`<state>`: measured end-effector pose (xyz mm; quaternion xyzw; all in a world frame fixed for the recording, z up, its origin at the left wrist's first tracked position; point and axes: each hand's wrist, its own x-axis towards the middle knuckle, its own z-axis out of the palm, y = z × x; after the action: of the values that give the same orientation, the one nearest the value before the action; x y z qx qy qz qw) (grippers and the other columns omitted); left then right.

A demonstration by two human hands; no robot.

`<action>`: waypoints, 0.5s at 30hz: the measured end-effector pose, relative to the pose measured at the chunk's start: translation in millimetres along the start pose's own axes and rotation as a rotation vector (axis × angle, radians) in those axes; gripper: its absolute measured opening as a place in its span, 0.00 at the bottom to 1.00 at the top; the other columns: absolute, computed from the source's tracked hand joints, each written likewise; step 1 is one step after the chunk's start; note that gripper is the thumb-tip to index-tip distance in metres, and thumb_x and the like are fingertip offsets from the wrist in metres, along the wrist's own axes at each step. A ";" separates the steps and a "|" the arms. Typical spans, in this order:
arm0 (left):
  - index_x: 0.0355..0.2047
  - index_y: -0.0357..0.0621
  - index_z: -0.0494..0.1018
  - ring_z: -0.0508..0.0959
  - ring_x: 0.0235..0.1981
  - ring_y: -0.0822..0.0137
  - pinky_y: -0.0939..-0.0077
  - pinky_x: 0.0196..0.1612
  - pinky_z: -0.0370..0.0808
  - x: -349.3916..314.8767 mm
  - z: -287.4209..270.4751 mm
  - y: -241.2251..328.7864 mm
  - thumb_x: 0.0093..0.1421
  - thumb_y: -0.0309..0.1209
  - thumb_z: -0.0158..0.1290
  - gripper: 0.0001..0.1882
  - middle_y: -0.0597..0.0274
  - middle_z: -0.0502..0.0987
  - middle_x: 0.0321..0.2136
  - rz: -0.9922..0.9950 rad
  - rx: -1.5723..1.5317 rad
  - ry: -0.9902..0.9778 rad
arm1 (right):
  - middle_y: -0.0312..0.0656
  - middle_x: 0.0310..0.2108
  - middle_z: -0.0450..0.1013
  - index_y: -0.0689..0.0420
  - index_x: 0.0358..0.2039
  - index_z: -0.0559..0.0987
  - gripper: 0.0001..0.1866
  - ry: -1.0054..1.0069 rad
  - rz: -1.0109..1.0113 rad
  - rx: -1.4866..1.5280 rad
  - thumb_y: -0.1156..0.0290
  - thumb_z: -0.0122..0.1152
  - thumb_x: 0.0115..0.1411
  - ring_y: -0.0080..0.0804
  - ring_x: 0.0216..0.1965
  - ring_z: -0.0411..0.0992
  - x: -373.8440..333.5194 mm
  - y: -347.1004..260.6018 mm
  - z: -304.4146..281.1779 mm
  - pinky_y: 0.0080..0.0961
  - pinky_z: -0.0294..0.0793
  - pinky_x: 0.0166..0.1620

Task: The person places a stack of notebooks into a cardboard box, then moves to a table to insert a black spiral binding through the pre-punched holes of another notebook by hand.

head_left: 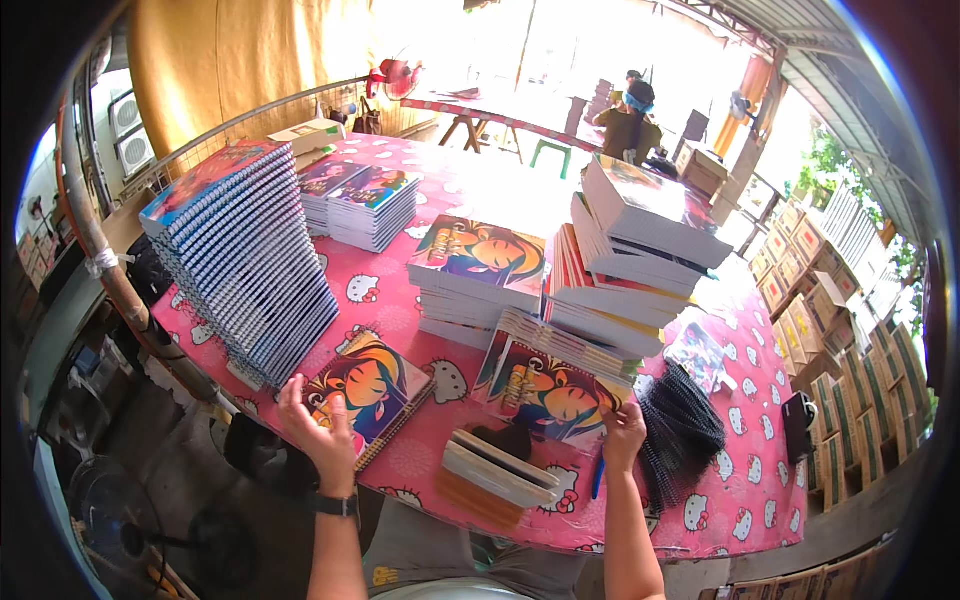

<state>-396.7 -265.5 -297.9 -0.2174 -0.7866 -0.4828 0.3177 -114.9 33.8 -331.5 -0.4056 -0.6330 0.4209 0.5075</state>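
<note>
My left hand [325, 432], with a dark wristband, is at the near left corner of a spiral notebook [368, 392] with a colourful illustrated cover. Its thumb and fingers are apart, the thumb over the cover. My right hand [624, 432] pinches the lower right corner of another illustrated notebook [550, 396], which lies in front of the middle stacks. Beside that hand spreads a bundle of black binding coils [682, 432]. A blue pen [598, 478] lies just left of my right wrist. Between my hands sits a brown and white block-like holder [495, 474].
A tall leaning stack of spiral notebooks [240, 260] stands at left, with shorter stacks [375, 205] behind. Unbound books [478, 262] and a high uneven pile [640, 250] fill the middle. The pink patterned tablecloth [410, 345] covers the table. A person [632, 125] sits far back; cartons [860, 420] line the right.
</note>
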 end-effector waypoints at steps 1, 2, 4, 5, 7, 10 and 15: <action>0.56 0.37 0.61 0.61 0.57 0.50 0.56 0.59 0.58 -0.1 0.5 18.1 0.54 0.30 0.57 0.30 0.47 0.64 0.53 -0.011 -0.118 -0.032 | 0.30 0.24 0.68 0.60 0.29 0.73 0.07 0.032 -0.144 -0.006 0.79 0.64 0.54 0.13 0.26 0.63 -3.2 -10.7 -3.6 0.12 0.62 0.28; 0.56 0.37 0.61 0.62 0.57 0.51 0.56 0.59 0.59 1.1 -1.3 40.4 0.53 0.30 0.58 0.31 0.48 0.63 0.53 -0.019 -0.251 -0.132 | 0.30 0.24 0.69 0.60 0.30 0.73 0.07 0.026 -0.168 0.001 0.79 0.64 0.54 0.13 0.27 0.63 -9.2 -30.4 -8.5 0.13 0.63 0.29; 0.56 0.39 0.62 0.61 0.58 0.56 0.58 0.58 0.60 1.6 0.1 77.9 0.50 0.34 0.62 0.34 0.52 0.62 0.55 0.009 -0.479 -0.296 | 0.31 0.26 0.69 0.60 0.30 0.73 0.07 0.005 -0.209 0.007 0.80 0.64 0.54 0.14 0.28 0.65 -31.2 -82.3 -20.5 0.13 0.64 0.31; 0.57 0.41 0.62 0.59 0.60 0.60 0.60 0.57 0.60 0.1 3.4 92.7 0.50 0.38 0.64 0.36 0.55 0.61 0.57 0.046 -0.571 -0.371 | 0.31 0.27 0.70 0.60 0.31 0.73 0.08 0.005 -0.269 0.002 0.81 0.64 0.54 0.15 0.29 0.66 -41.2 -104.3 -24.2 0.14 0.65 0.33; 0.53 0.38 0.65 0.65 0.57 0.61 0.63 0.57 0.63 0.9 19.3 132.6 0.50 0.33 0.64 0.32 0.53 0.66 0.54 -0.029 -0.812 -0.423 | 0.34 0.32 0.70 0.60 0.35 0.72 0.11 -0.014 -0.340 0.106 0.80 0.65 0.53 0.19 0.34 0.68 -56.3 -129.7 -34.6 0.17 0.68 0.40; 0.48 0.36 0.68 0.72 0.50 0.66 0.70 0.52 0.69 -8.6 23.8 122.0 0.53 0.26 0.61 0.23 0.56 0.74 0.47 -0.247 -1.206 -0.794 | 0.37 0.36 0.70 0.60 0.36 0.71 0.13 0.008 -0.334 0.378 0.79 0.65 0.53 0.22 0.37 0.69 -87.3 -155.5 -35.2 0.19 0.69 0.43; 0.41 0.35 0.71 0.78 0.36 0.74 0.79 0.39 0.75 -6.1 15.3 108.4 0.56 0.18 0.56 0.12 0.62 0.78 0.35 -0.202 -1.419 -0.928 | 0.40 0.36 0.73 0.61 0.39 0.74 0.14 -0.420 -0.099 -0.014 0.80 0.65 0.51 0.29 0.37 0.72 -106.1 -109.7 -64.5 0.24 0.72 0.40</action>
<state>-326.6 -204.4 -239.9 -0.4694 -0.3642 -0.7493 -0.2924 -44.3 -93.0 -251.4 -0.2808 -0.7470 0.4662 0.3819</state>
